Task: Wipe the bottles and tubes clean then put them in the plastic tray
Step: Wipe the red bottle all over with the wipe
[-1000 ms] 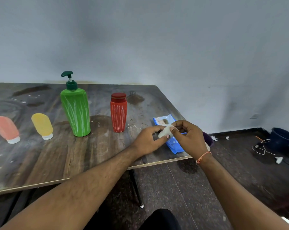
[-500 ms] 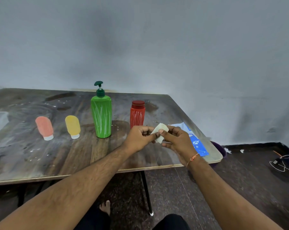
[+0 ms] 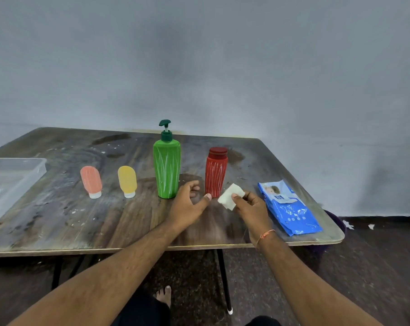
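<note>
On the wooden table stand a green pump bottle (image 3: pixel 166 169) and a red capped bottle (image 3: pixel 216 172), both streaked with white marks. Left of them a pink tube (image 3: pixel 91 181) and a yellow tube (image 3: pixel 127 181) stand on their caps. My right hand (image 3: pixel 251 206) pinches a folded white wipe (image 3: pixel 231 196) just right of the red bottle. My left hand (image 3: pixel 187 204) hovers open in front of the gap between the green and red bottles, touching neither. A clear plastic tray (image 3: pixel 38 169) sits at the table's left edge.
A blue pack of wet wipes (image 3: pixel 291 209) lies flat at the table's right side near the corner. The table's front edge (image 3: pixel 105 250) runs under my forearms. A dark bucket (image 3: pixel 335 220) shows on the floor beyond the right corner. My bare foot (image 3: pixel 164 295) is below.
My left hand has let go of the wipe and opened, shifting toward the bottles. The right hand keeps the wipe alone. The view has swung left, bringing the tray into sight.
</note>
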`<state>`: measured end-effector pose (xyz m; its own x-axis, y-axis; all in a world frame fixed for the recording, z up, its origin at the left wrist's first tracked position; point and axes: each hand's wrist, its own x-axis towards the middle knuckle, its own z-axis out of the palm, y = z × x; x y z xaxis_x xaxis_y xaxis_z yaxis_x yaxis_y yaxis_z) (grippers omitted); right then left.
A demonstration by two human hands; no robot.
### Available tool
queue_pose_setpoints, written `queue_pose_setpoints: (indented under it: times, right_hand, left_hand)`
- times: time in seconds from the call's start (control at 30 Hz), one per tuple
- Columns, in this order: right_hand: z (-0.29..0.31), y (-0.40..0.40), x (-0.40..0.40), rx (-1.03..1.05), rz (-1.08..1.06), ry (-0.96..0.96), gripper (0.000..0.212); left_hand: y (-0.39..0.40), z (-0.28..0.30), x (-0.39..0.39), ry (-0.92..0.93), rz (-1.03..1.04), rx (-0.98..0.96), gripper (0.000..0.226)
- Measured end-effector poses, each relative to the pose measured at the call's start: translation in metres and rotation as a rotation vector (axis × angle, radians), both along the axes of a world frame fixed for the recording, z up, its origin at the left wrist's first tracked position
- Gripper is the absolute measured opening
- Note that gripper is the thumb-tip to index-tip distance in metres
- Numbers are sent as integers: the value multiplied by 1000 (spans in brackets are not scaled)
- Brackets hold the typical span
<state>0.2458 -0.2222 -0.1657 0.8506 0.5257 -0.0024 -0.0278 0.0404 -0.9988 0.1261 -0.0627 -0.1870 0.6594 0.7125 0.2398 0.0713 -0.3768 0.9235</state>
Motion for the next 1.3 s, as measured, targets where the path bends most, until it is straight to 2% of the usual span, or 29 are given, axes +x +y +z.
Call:
queue_pose_setpoints:
  times: [0.13,0.27,0.5,0.93,1.07,1.17,1.3]
  right_hand:
    - [-12,8,14,0,-19,35,17]
    - [-11,21,21,-37,10,-40,9]
    - [-12,41,29,-3,85,-114,11]
    - [-16,39,24,33,109,-88,17]
    - [-14,32,16,20,138,-76,21]
    - [-13,26,7,29,167,-58,18]
    - [-12,22,-4,29,217,-69,17]
  left_hand:
    - [6,-3,11,16,-29,-2,56]
    - [15,6,27,-11,-84,-60,48]
    - [28,6,46,-87,-148,-94,39]
    - [23,5,39,-161,-109,-215,36]
    - [19,6,34,-212,-109,-246,26]
    - [17,4,32,-223,-83,-312,23]
    - [9,3,28,-286,-59,-532,28]
